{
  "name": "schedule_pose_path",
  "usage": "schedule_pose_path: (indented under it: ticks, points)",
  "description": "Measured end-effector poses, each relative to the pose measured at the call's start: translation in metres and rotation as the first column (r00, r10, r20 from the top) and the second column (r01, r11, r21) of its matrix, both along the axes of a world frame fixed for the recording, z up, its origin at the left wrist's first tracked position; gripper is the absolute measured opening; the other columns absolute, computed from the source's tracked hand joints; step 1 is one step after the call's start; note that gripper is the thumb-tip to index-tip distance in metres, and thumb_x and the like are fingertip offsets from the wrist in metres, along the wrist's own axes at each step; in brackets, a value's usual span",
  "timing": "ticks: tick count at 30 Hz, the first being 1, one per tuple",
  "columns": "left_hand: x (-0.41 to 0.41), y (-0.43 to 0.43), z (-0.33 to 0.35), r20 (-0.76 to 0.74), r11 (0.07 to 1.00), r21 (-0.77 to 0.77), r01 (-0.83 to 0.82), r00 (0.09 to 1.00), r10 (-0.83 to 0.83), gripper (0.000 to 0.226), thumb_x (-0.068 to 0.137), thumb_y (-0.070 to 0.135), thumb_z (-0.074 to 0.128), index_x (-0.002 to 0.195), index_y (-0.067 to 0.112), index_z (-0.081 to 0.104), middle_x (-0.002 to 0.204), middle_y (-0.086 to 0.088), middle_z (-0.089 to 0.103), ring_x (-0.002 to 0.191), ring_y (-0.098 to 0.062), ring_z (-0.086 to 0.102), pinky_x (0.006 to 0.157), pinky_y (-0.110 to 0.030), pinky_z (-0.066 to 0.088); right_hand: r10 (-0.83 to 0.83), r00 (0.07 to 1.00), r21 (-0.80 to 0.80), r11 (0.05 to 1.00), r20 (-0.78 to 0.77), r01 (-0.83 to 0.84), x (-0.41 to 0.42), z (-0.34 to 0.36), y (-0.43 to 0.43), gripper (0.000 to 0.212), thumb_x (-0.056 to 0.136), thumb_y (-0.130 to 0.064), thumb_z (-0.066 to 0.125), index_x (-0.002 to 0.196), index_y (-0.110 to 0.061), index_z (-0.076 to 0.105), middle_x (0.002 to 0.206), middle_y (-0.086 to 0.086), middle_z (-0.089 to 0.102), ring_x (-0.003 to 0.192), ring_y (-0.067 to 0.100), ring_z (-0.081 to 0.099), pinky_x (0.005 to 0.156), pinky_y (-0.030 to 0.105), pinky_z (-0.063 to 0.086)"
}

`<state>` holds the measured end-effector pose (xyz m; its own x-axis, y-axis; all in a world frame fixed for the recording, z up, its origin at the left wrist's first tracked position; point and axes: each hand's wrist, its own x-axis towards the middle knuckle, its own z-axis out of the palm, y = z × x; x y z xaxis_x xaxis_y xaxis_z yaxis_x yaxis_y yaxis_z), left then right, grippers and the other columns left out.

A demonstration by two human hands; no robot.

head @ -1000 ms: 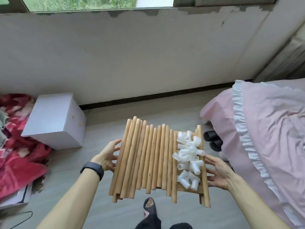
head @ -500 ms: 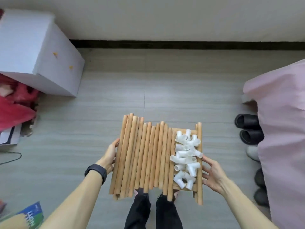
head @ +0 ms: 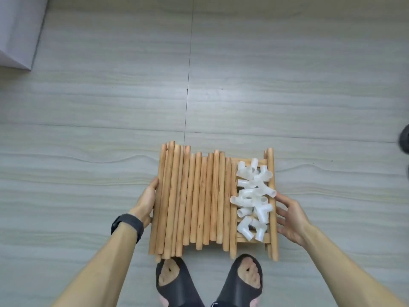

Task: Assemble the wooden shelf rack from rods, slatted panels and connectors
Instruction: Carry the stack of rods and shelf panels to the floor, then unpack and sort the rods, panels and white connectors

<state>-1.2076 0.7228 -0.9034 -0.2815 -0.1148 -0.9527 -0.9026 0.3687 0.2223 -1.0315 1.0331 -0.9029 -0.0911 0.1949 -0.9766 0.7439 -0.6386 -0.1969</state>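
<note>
A slatted wooden panel [head: 252, 239] is held level above the floor, just ahead of my feet. Several loose wooden rods [head: 194, 202] lie side by side across its left and middle. A heap of white plastic connectors [head: 254, 200] sits on its right part. My left hand [head: 146, 202] presses flat against the left edge of the load, a black watch on that wrist. My right hand [head: 290, 220] touches the right rail with straight, spread fingers. What lies under the panel is hidden.
Grey wood-look floor spreads all around. A white box [head: 17, 29] stands at the top left corner. A dark shoe [head: 405, 142] shows at the right edge. My feet in black slippers [head: 170, 282] stand right below the panel.
The view has tilted down from the wall and bed to the floor. The loaded panel has come lower and closer to my feet, both hands still at its sides.
</note>
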Motion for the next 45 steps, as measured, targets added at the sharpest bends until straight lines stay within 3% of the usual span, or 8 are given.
schedule_pose_path:
  ticks: [5,11,16,21,25,31,36,45]
  points:
    - [-0.014,0.005,-0.053,0.005,1.000,0.013,0.011,1.000,-0.011,0.066,0.099,0.069,0.028,0.145,0.028,0.049,0.143,-0.005,0.054,0.132,-0.026,0.047,0.111,-0.060,0.032,-0.043,0.998,0.011,0.999,-0.040,0.043,-0.009,-0.050,0.006,0.035,0.092,-0.041,0.061,0.111,-0.015,0.075,0.113,0.009,0.075,0.106,0.035,0.068,0.084,0.049,0.058]
    - [-0.015,0.005,-0.053,-0.005,1.000,0.022,0.019,1.000,-0.019,0.061,0.101,0.065,0.031,0.146,0.028,0.048,0.137,-0.001,0.055,0.127,-0.025,0.048,0.109,-0.060,0.033,-0.129,0.990,0.042,0.990,-0.050,0.131,-0.009,-0.050,0.007,0.025,0.097,-0.029,0.059,0.112,-0.015,0.073,0.117,0.006,0.074,0.106,0.030,0.070,0.099,0.055,0.053]
    - [-0.021,0.012,-0.009,-0.102,0.975,-0.042,0.219,0.970,-0.222,0.057,0.106,0.049,0.039,0.156,0.022,0.034,0.160,0.000,0.036,0.148,-0.023,0.032,0.121,-0.044,0.023,-0.112,0.993,0.087,0.990,0.021,0.110,-0.008,-0.010,0.006,0.041,0.104,-0.029,0.041,0.140,-0.016,0.057,0.143,0.007,0.057,0.130,0.034,0.053,0.097,0.055,0.046]
    - [-0.028,0.021,0.103,-0.168,0.732,-0.201,0.651,0.713,-0.681,0.052,0.104,0.037,0.045,0.155,0.030,0.036,0.153,-0.005,0.047,0.140,-0.028,0.045,0.106,-0.032,0.038,0.243,0.967,0.116,0.961,0.074,-0.250,-0.020,0.100,-0.014,0.043,0.104,-0.031,0.044,0.142,-0.018,0.056,0.147,0.001,0.054,0.141,0.026,0.044,0.111,0.057,0.037]
    - [-0.047,0.024,0.245,-0.265,0.554,-0.295,0.778,0.491,-0.830,0.057,0.098,0.038,0.048,0.153,0.043,0.034,0.151,-0.006,0.050,0.138,-0.029,0.045,0.110,-0.040,0.040,0.659,0.749,0.278,0.710,0.063,-0.647,-0.058,0.253,-0.044,0.035,0.102,-0.035,0.053,0.126,-0.016,0.069,0.136,-0.001,0.064,0.130,0.022,0.055,0.103,0.031,0.041]
    - [-0.090,-0.007,0.499,-0.458,0.717,-0.298,0.631,0.564,-0.687,0.061,0.088,0.044,0.053,0.148,0.037,0.046,0.154,0.000,0.047,0.144,-0.020,0.038,0.115,-0.035,0.034,0.849,0.528,0.607,0.435,-0.031,-0.664,-0.137,0.503,-0.097,0.025,0.096,-0.042,0.057,0.114,-0.035,0.073,0.115,-0.011,0.073,0.116,0.012,0.064,0.089,0.020,0.045]
    - [-0.095,-0.067,0.674,-0.590,0.751,-0.456,0.478,0.469,-0.657,0.055,0.089,0.046,0.052,0.143,0.041,0.051,0.155,0.003,0.045,0.145,-0.018,0.036,0.118,-0.047,0.029,0.912,0.401,0.892,0.251,-0.087,-0.375,-0.181,0.687,-0.161,0.029,0.097,-0.027,0.060,0.124,-0.028,0.069,0.129,-0.011,0.067,0.130,0.012,0.052,0.109,0.023,0.035]
    - [-0.050,-0.232,0.850,-0.683,0.738,-0.675,0.002,0.379,-0.625,0.047,0.096,0.038,0.055,0.142,0.043,0.053,0.156,0.005,0.044,0.145,-0.020,0.035,0.118,-0.052,0.029,0.994,0.022,0.994,0.105,-0.104,-0.026,-0.235,0.844,-0.314,0.037,0.095,-0.033,0.065,0.132,-0.031,0.065,0.135,-0.014,0.062,0.137,0.014,0.041,0.115,0.022,0.027]
